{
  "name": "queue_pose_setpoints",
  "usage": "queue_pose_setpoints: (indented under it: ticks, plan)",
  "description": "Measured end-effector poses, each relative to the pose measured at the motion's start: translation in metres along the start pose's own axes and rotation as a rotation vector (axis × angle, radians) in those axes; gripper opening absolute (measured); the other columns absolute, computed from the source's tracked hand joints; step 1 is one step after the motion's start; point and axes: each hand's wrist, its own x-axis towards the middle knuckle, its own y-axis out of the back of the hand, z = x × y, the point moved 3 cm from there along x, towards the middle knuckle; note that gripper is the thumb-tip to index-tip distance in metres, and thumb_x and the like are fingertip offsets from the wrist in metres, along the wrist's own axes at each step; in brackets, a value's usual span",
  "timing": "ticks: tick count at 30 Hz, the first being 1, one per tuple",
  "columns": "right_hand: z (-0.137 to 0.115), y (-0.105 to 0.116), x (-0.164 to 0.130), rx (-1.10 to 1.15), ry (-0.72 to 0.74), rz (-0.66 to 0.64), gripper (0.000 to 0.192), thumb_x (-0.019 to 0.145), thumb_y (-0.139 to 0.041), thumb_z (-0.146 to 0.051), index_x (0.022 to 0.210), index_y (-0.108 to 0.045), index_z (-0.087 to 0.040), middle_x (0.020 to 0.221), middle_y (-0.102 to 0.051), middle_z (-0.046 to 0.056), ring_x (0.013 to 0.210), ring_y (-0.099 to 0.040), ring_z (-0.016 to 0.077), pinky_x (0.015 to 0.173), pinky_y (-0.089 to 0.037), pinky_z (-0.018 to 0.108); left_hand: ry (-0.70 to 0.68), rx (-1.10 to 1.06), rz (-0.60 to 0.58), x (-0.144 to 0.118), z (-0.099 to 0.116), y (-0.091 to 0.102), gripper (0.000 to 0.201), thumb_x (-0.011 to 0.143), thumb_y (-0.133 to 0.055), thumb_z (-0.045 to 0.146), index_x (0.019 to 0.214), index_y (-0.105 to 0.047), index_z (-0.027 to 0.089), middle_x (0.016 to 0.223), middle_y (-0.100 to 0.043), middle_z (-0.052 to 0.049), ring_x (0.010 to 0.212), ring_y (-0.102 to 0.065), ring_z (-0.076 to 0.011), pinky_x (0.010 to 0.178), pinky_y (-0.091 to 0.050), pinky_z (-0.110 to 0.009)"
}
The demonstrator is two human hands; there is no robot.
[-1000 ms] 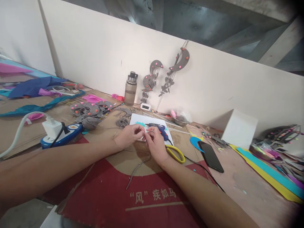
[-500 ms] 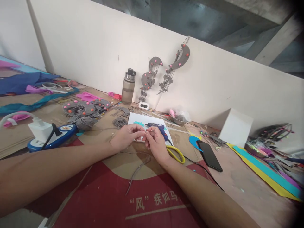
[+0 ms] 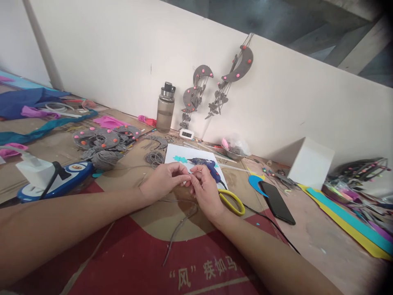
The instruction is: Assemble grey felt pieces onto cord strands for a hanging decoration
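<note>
My left hand (image 3: 167,180) and my right hand (image 3: 205,188) meet above the cardboard, thumbs and fingertips pinched together. Whatever lies between the fingertips is too small and hidden to make out. Below them a grey cord (image 3: 176,233) curves across the red and tan cardboard (image 3: 132,254). Just behind the hands, a blue glue gun (image 3: 207,164) rests on a white sheet (image 3: 175,149) beside turquoise cut pieces (image 3: 180,159). Yellow-handled scissors (image 3: 233,200) lie to the right of my right hand, their blades hidden.
A phone (image 3: 278,203) and a blue crescent (image 3: 257,185) lie on the right. On the left are a power strip (image 3: 66,180) and a ball of grey yarn (image 3: 105,159). Behind stands a bottle (image 3: 165,114); grey moon garlands (image 3: 245,65) hang on the wall.
The view has shifted slightly, so the power strip sits further left and the phone further right. Both hands keep their pinch, with the fingertips a little closed in.
</note>
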Motion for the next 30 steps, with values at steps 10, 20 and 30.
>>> queue_pose_setpoints:
  ticks: [10, 20, 30]
  plan:
    - [-0.0042, -0.004, 0.0008, 0.268, -0.095, -0.075, 0.022, 0.087, -0.053, -0.041, 0.096, -0.043, -0.024, 0.065, -0.056, -0.006, 0.047, -0.045, 0.0062, 0.04, -0.035, 0.016, 0.009, -0.281, -0.155, -0.0015, 0.0023, -0.0044, 0.027, 0.084, -0.057, 0.037, 0.069, -0.054, 0.015, 0.064, -0.055, 0.0, 0.063, -0.051, -0.0117, 0.062, -0.037, -0.025]
    - [0.0002, 0.0008, 0.0058, 0.288, -0.118, -0.027, 0.024, 0.089, -0.046, -0.047, 0.096, -0.045, -0.024, 0.067, -0.056, -0.006, 0.045, -0.046, 0.0057, 0.038, -0.035, 0.016, 0.138, -0.429, 0.034, 0.0034, 0.0018, 0.0018, 0.022, 0.085, -0.056, 0.032, 0.074, -0.059, 0.013, 0.068, -0.058, -0.001, 0.059, -0.048, -0.0082, 0.058, -0.037, -0.022]
    - [-0.0051, -0.0041, 0.0006, 0.202, -0.068, -0.075, 0.022, 0.091, -0.046, -0.045, 0.097, -0.044, -0.024, 0.071, -0.055, -0.005, 0.05, -0.046, 0.0063, 0.043, -0.037, 0.017, -0.037, -0.189, -0.029, -0.0026, 0.0069, 0.0015, 0.016, 0.081, -0.062, 0.029, 0.077, -0.059, 0.013, 0.067, -0.058, 0.001, 0.063, -0.053, -0.0098, 0.064, -0.042, -0.024]
